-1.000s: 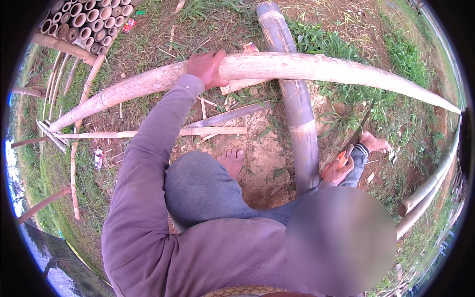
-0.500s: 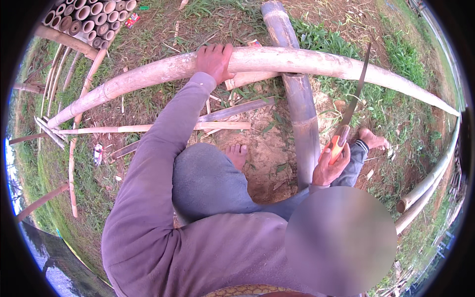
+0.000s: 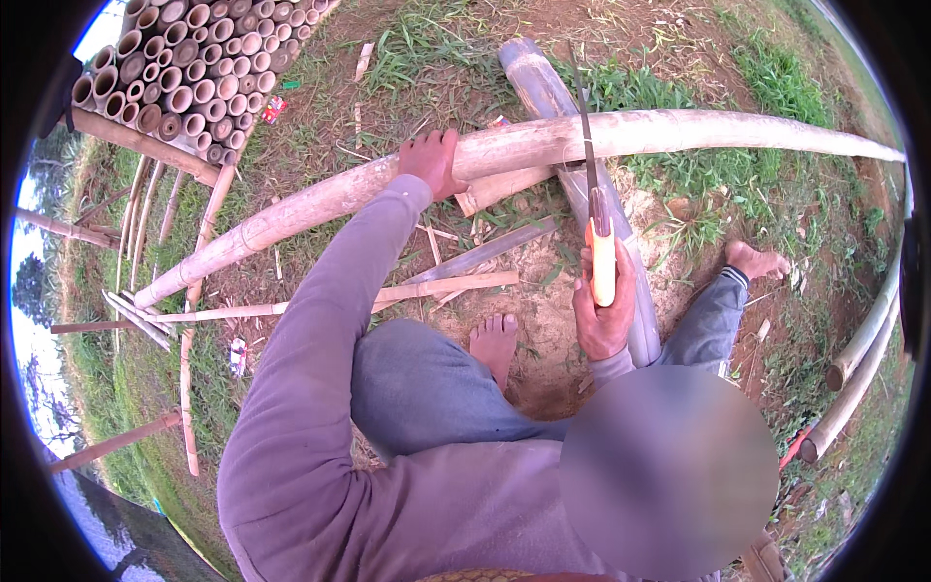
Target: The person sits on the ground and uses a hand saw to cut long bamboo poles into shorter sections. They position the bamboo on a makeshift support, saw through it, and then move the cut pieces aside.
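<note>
A long pale bamboo pole [image 3: 698, 132] stretches across the view, resting over a thick greyish bamboo log [image 3: 539, 85]. My left hand [image 3: 433, 163] presses on top of the pole with its fingers wrapped over the far side, left of the crossing. In my right hand [image 3: 599, 328] is a handsaw [image 3: 602, 264], gripped by its yellow-orange handle. Its narrow dark blade points away from me and passes across the pole, close to where pole and log cross. Whether the teeth touch the bamboo I cannot tell.
A stack of cut bamboo tubes [image 3: 184, 73] fills the far left on a pole frame. Split bamboo strips [image 3: 446, 285] lie near my bent knee. Two bamboo poles [image 3: 853, 378] lie at the right. My bare feet rest on soil beside the log, with grass around.
My right hand has brought the saw leftward along the pole, toward the log, and its blade now stands more upright in view. My left hand keeps its hold. The view has shifted slightly.
</note>
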{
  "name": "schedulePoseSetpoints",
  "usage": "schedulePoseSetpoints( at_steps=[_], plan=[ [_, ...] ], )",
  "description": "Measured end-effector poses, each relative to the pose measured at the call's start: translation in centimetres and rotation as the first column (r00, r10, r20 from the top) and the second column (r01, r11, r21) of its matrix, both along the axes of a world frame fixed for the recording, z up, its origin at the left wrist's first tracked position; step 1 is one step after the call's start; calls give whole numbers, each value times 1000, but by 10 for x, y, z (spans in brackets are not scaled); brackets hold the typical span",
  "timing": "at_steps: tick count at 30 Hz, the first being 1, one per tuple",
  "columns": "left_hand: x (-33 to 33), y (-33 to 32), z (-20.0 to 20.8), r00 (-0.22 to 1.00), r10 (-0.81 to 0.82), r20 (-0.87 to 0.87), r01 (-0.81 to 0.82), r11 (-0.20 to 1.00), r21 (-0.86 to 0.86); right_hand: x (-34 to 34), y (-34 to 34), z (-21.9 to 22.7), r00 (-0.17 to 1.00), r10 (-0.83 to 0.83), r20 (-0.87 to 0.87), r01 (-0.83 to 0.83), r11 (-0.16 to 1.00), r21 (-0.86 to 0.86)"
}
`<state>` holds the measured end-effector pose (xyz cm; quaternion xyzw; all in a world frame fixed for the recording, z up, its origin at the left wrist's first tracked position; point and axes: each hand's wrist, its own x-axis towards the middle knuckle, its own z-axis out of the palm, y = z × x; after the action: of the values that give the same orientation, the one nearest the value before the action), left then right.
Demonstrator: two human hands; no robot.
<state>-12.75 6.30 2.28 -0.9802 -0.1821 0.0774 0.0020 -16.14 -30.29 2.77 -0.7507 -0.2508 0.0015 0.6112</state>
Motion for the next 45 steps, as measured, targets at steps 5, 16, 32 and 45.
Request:
schedulePoseSetpoints(
  at_steps=[5, 16, 32, 45],
  plan=[
    [10, 9, 5, 997, 24, -75, -35, 988, -147, 5, -12, -8, 996, -76, -52, 74, 997, -35],
    [10, -124, 24, 865, 168, 473, 338, 500, -797, 2, -47, 13, 912, -28, 410, 152, 950, -273],
    [-7, 22, -1, 999, -19, 30, 22, 994, -103, 3, -19, -5, 975, -139, 172, 147, 989, -34],
    [-8, 22, -11, 999, 19, 36, -15, 994, -107, -5, -6, -32, 996, -59, 60, 52, 992, 112]
  ],
)
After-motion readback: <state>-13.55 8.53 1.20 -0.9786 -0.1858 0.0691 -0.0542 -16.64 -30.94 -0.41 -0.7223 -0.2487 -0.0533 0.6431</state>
